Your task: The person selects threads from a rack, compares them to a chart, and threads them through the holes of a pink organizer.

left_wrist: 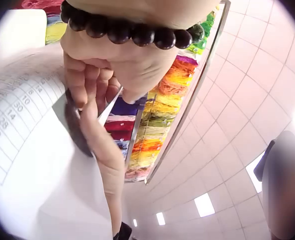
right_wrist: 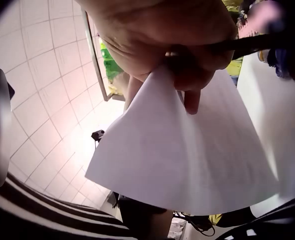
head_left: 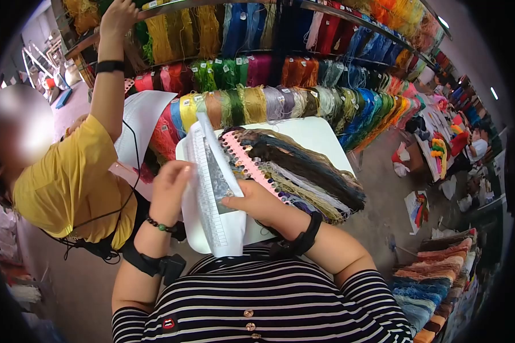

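White table [head_left: 317,132] with dark and pale skeins [head_left: 303,163] on it, racks of colourful thread [head_left: 252,104] behind. Right hand [head_left: 256,200] pinches the papers [head_left: 213,200] over the table; left hand [head_left: 169,187] is bent beside them, can't tell if it's gripping.

You wear a black top [head_left: 269,286] with thin white stripes and a dark bead bracelet [head_left: 164,228] showing green. Your white sheets [head_left: 230,243] carry a dark-ruled grid and mottled grey picture [head_left: 216,174]. Beyond, a pink strip [head_left: 241,153] holds black, brown, pale lilac and olive hanks [head_left: 303,163]. Left, a shirt [head_left: 74,177] is plain yellow.
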Demonstrator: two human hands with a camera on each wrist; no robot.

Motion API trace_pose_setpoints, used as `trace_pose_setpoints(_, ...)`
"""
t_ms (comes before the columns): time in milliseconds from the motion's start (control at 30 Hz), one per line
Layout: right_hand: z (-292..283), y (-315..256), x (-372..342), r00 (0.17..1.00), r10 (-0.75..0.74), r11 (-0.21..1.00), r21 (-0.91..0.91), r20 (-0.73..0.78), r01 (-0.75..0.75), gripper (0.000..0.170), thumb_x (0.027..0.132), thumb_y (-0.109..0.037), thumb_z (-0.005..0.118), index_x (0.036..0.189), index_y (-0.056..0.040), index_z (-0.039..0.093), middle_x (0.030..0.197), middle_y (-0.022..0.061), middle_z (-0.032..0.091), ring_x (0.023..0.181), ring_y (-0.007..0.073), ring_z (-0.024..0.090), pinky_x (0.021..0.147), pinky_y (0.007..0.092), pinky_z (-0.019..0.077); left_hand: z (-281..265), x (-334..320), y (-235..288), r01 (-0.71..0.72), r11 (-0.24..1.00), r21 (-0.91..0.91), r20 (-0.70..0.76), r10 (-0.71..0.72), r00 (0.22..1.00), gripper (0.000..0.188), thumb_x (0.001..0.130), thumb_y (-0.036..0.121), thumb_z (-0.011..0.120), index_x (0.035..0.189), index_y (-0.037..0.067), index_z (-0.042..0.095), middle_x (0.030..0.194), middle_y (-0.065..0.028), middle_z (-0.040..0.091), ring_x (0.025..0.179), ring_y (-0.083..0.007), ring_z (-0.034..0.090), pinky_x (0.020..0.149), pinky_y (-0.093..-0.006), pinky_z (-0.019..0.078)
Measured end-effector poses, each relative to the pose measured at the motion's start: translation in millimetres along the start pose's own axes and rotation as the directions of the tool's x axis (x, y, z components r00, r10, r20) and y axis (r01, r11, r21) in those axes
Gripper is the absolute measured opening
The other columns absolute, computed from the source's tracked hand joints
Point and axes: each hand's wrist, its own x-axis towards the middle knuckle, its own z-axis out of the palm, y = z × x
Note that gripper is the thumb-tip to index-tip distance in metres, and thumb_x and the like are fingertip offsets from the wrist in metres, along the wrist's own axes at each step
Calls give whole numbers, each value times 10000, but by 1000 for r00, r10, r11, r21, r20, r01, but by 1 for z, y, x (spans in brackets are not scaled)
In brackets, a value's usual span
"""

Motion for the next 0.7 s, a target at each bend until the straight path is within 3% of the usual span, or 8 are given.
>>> trace_pose_setpoints(33,-3,0,-3,1000,19,996,83,4,-19,303,876,-88,634,1154,28,603,1052,79,655,941,159,616,861,291,475,-12,-1,-25,-45,987,152,-127,64,990,299,954,226,559,1169,18,554,1004,-50,640,882,-112,586,807,-258,475)
trace_pose_setpoints(133,-10,6,-4,995,61,973,219,72,-76,341,881,-92,634,1192,39,586,1098,92,648,988,167,605,896,300,461,-20,-24,-35,471,750,-464,171,-446,878,387,957,285,544,1248,29,523,1119,-85,631,1021,-144,594,897,-289,472)
trace_pose_setpoints(200,-12,9,-5,992,99,967,226,84,-116,338,887,-114,637,1184,38,589,1097,89,651,982,161,608,889,299,466,-14,-42,-32,545,483,-686,336,-453,825,393,952,244,558,1262,6,512,1153,-104,630,1007,-176,627,881,-310,502)
trace_pose_setpoints(267,-16,9,-7,986,153,971,175,60,-162,322,898,-146,640,1162,33,600,1079,81,661,959,146,617,869,295,476,-24,-47,-42,514,628,-584,269,-448,853,378,938,199,579,1244,-14,517,1134,-109,638,987,-188,637,871,-320,508)
trace_pose_setpoints(367,-50,27,-4,943,-98,887,-458,-318,-63,328,874,-210,677,1093,29,623,960,79,686,846,126,633,750,289,505,-45,-52,-65,493,745,-449,133,-489,862,315,896,80,617,1170,-54,540,1087,-125,646,944,-194,635,852,-326,502)
trace_pose_setpoints(433,-69,24,-13,799,-254,790,-594,-545,-154,369,810,-318,710,983,1,642,862,161,676,776,271,662,701,360,505,-57,-58,-90,481,837,-263,-28,-504,863,288,887,58,621,1140,-59,550,1069,-128,648,919,-181,631,833,-313,499)
trace_pose_setpoints(633,-87,26,-15,776,-150,474,-733,-612,-487,415,745,-384,737,803,9,621,810,225,651,810,395,638,703,440,497,-66,-65,-110,462,864,-200,-132,-491,861,293,875,26,616,1136,-80,534,1064,-140,643,902,-182,628,806,-302,496)
trace_pose_setpoints(700,-102,53,-7,796,-117,660,-645,-594,-385,301,773,-267,749,773,8,625,695,128,619,644,256,593,588,376,449,-65,-65,-115,456,873,-172,-124,-479,869,300,873,31,621,1136,-84,532,1060,-141,644,899,-185,631,799,-302,499)
